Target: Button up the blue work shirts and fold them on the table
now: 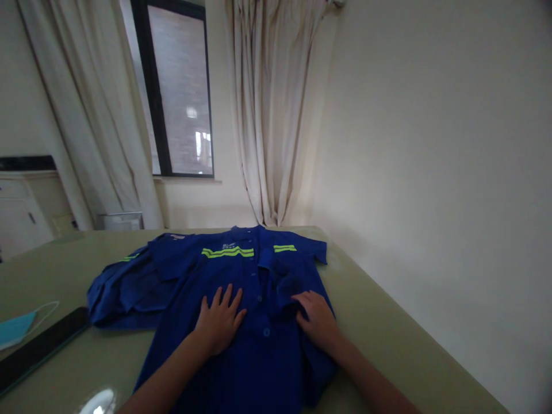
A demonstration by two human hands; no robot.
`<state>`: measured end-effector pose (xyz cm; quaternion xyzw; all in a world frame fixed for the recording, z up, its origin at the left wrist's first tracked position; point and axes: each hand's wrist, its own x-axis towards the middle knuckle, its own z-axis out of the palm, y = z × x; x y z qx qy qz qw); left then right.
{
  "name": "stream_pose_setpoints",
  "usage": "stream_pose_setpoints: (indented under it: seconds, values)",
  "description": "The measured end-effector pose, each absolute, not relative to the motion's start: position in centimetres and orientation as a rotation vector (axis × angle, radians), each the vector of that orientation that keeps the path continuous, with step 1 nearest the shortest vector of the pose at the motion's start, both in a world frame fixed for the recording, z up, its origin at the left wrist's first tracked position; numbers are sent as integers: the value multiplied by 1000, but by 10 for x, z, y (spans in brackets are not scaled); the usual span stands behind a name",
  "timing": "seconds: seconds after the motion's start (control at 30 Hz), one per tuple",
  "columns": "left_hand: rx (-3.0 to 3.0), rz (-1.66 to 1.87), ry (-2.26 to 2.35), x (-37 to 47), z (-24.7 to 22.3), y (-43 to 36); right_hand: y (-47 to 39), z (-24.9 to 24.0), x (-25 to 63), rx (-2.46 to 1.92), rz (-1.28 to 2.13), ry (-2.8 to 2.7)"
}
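A blue short-sleeved work shirt (181,356) with yellow-green reflective stripes lies spread on the table, its collar toward the far edge. My left hand (218,322) rests flat on the shirt front, fingers spread. On the other side of the button line, my right hand (317,319) has its fingers closed on a bunched fold of the shirt's front panel. That panel is partly turned back and rumpled near the buttons. Left of the shirt is a heap of blue clothing (125,293), also with a reflective stripe, partly under the shirt's sleeve.
A black flat object (47,345) and a light-blue face mask (17,329) lie on the greenish table (371,322) at left. A shiny white item (98,402) is at the near edge. The wall (431,172) runs along the table's right side; curtains (276,115) hang behind.
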<state>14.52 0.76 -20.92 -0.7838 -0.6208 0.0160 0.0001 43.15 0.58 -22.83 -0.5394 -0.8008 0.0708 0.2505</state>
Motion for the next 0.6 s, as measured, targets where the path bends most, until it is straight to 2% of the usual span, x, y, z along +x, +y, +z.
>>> stream_pose_setpoints:
  seconds: [0.1, 0.27, 0.5, 0.6]
  values:
    - [-2517, 59, -1942, 158, -203, -42, 10, -221, 440, -1438, 172, -1996]
    - [-2861, -181, -1725, 148, -220, -100, -24, -192, 446, -1274, 132, -1797]
    - [-2991, -247, -1580, 94, -215, -112, -139, -167, 438, -964, 190, -2488]
    - [-2928, -318, -1677, 108, -214, -124, -165, -179, 430, -1079, 278, -2558]
